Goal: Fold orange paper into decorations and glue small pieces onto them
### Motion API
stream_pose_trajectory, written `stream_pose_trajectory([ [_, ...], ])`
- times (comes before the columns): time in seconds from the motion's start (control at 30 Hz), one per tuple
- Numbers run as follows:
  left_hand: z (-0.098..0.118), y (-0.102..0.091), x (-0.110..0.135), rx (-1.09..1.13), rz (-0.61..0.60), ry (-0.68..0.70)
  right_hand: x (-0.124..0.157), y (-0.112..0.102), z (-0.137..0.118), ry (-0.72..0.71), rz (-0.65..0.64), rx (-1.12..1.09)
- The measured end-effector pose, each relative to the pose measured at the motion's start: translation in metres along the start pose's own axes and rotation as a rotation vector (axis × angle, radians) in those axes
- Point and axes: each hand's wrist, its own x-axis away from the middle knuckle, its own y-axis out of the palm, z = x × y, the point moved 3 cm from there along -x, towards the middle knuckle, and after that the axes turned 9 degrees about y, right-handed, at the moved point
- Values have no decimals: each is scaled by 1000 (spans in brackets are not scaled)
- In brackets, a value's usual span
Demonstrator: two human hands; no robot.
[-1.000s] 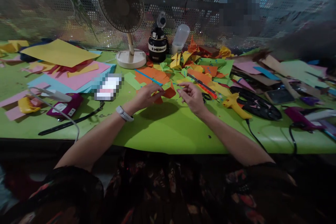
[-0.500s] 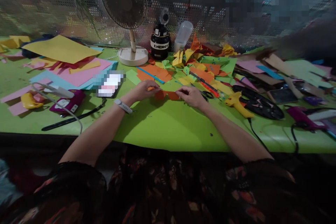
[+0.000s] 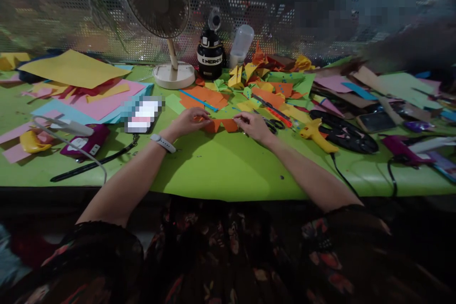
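Between my hands is a small piece of folded orange paper [image 3: 229, 125], with a notch in its lower edge near the middle. My left hand [image 3: 187, 122] pinches its left end between thumb and fingers. At the opposite end, my right hand [image 3: 252, 126] pinches the upper right corner. The paper is just above the green table [image 3: 221, 171]. Black-handled scissors [image 3: 274, 125] lie beside my right hand. Behind the paper are larger orange sheets [image 3: 203, 97] with a blue strip [image 3: 197, 99] across them.
A yellow glue gun [image 3: 318, 137] and a black tray [image 3: 356, 140] lie to the right. On the left are a phone [image 3: 144, 115], a purple power block [image 3: 85, 140] and coloured sheets [image 3: 107, 99]. A fan [image 3: 174, 76] and a black bottle [image 3: 210, 61] stand at the back.
The view has shifted slightly, so things sit a little further left. Both hands still pinch the orange paper, and the notch between its two halves shows more clearly.
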Motion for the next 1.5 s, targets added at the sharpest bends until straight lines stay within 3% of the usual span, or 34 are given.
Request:
stream_pose_trajectory([
  [0.17, 4, -16, 0, 27, 320, -150, -6, -15, 2, 15, 113, -53],
  [0.33, -9, -33, -2, 164, 613, -236, -28, -22, -16, 41, -75, 138],
  [0.53, -14, -47, -2, 310, 820, -244, -80, 13, -56, -77, -169, 593],
  [0.67, -9, -50, 0, 350, 866, -260, -104, 44, -64, -16, -202, 638],
  [0.83, -8, -49, 1, 332, 856, -263, -117, 58, -62, -4, -172, 564],
  [1.0, -9, -42, 1, 404, 801, -288, -121, 40, -62, 46, -172, 427],
  [1.1, -6, -34, 2, 535, 662, -409, -113, 27, -64, 126, -203, 190],
  [1.2, 5, -24, 1, 635, 501, -509, -91, 19, -62, 264, -275, -242],
  [1.27, 13, -17, 1, 706, 427, -544, -70, 18, -62, 311, -340, -416],
  [1.5, 35, 5, 2, 829, 273, -446, -1, 19, -67, 295, -449, -493],
])
